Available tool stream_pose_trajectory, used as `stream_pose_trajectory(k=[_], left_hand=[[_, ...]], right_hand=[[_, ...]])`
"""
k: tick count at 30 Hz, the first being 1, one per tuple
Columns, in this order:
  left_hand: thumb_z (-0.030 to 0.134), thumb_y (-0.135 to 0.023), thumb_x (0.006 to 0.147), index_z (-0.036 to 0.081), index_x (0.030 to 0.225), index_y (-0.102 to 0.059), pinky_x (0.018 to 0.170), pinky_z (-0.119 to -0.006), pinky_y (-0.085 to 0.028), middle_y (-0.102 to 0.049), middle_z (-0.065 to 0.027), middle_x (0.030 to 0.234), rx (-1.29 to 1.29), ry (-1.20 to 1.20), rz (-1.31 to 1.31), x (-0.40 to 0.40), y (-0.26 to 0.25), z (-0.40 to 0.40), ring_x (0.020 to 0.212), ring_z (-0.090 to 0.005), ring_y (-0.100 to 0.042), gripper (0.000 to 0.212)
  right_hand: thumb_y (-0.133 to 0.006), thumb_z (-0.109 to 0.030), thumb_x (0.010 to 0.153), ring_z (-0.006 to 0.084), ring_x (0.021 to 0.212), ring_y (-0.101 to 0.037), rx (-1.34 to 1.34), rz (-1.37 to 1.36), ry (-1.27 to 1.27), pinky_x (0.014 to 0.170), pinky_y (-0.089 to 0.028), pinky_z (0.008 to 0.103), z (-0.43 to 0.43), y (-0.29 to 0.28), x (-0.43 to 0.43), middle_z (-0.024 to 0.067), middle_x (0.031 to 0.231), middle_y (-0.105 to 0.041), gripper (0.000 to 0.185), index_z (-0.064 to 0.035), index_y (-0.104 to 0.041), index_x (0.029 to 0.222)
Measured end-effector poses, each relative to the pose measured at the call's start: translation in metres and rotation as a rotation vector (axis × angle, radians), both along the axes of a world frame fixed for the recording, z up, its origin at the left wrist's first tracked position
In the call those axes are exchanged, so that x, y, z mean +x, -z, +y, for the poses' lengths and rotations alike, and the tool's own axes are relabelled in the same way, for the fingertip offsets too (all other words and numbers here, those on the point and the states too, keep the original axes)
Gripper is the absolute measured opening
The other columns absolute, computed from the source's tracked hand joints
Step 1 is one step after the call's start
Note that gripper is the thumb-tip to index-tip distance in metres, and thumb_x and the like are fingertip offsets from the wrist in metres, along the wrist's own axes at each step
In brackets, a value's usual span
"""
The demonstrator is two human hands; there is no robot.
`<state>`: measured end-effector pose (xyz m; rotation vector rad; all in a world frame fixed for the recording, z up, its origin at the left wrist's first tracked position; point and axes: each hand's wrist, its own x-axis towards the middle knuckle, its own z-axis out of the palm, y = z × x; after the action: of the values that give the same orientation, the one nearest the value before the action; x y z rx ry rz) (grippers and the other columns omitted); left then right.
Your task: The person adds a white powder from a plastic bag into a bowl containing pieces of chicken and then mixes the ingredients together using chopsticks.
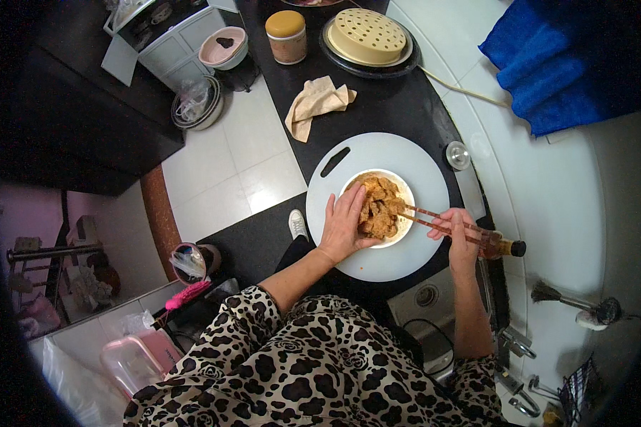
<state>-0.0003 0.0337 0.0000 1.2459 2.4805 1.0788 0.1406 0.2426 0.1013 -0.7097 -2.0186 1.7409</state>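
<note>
A white bowl (405,230) of coated, orange-brown food pieces (380,211), perhaps meat, stands on a round white cutting board (390,267). My left hand (343,224) grips the bowl's near-left side, its fingers reaching over the rim beside the food. In my right hand (459,235) is a pair of wooden chopsticks (424,222), with their tips in the food. Just beyond that hand lies or stands a bottle (494,243) with a dark cap, partly hidden by my fingers.
A beige cloth (320,104), a yellow-lidded jar (287,45) and an upturned perforated steamer basket (371,40) rest on the black counter (347,120). A glass lid (458,156) is near the wall. The sink (406,304) and faucet (517,341) are at lower right.
</note>
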Motion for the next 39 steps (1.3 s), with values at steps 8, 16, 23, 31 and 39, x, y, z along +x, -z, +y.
stream_pose_trajectory(k=[8,16,23,31,39], left_hand=[[0.046,-0.09,0.053,0.01,0.156,-0.01,0.116,-0.061,-0.016,-0.024,-0.0165,0.158,0.033,-0.005,-0.061,-0.001,0.0,0.0,0.145,-0.0336,-0.027,0.135],[0.044,-0.091,0.052,0.009,0.156,-0.01,0.116,-0.061,-0.014,-0.025,-0.0173,0.157,0.049,0.001,-0.084,-0.002,0.004,-0.001,0.145,-0.0337,-0.027,0.137],[0.048,-0.091,0.05,0.01,0.157,-0.006,0.115,-0.063,-0.01,-0.022,-0.0174,0.159,0.027,0.008,-0.068,-0.003,0.003,0.0,0.146,-0.0337,-0.026,0.141],[0.05,-0.091,0.048,0.01,0.156,-0.007,0.114,-0.065,-0.011,-0.022,-0.0169,0.159,0.016,0.006,-0.061,-0.002,-0.001,0.002,0.145,-0.0349,-0.027,0.142],[0.047,-0.092,0.047,0.014,0.156,-0.014,0.113,-0.066,-0.013,-0.023,-0.0159,0.158,0.033,0.016,-0.017,-0.002,0.0,0.001,0.143,-0.0349,-0.029,0.137]], right_hand=[[-0.043,-0.024,0.105,0.0139,0.061,-0.063,0.01,-0.06,0.057,0.058,-0.051,0.0261,0.022,0.026,-0.053,0.0111,0.079,-0.066,0.032,0.0018,-0.058,0.094],[-0.041,-0.033,0.106,0.0155,0.054,-0.062,-0.404,-0.067,0.063,0.052,-0.052,0.0262,0.041,0.072,-0.083,0.0122,0.074,-0.067,0.039,-0.0026,-0.057,0.088],[-0.04,-0.027,0.106,0.0141,0.058,-0.062,-0.162,-0.06,-0.075,0.056,-0.052,0.0263,0.027,0.017,-0.054,0.0115,0.075,-0.067,0.036,-0.001,-0.058,0.087],[-0.042,-0.017,0.103,0.012,0.061,-0.062,0.126,-0.118,-0.132,0.059,-0.049,0.0257,-0.004,-0.035,-0.017,0.0079,0.074,-0.065,0.03,0.001,-0.061,0.089],[-0.042,-0.021,0.105,0.0128,0.06,-0.063,0.111,-0.168,0.049,0.056,-0.05,0.025,-0.011,-0.015,0.01,0.008,0.076,-0.062,0.03,0.0007,-0.058,0.091]])
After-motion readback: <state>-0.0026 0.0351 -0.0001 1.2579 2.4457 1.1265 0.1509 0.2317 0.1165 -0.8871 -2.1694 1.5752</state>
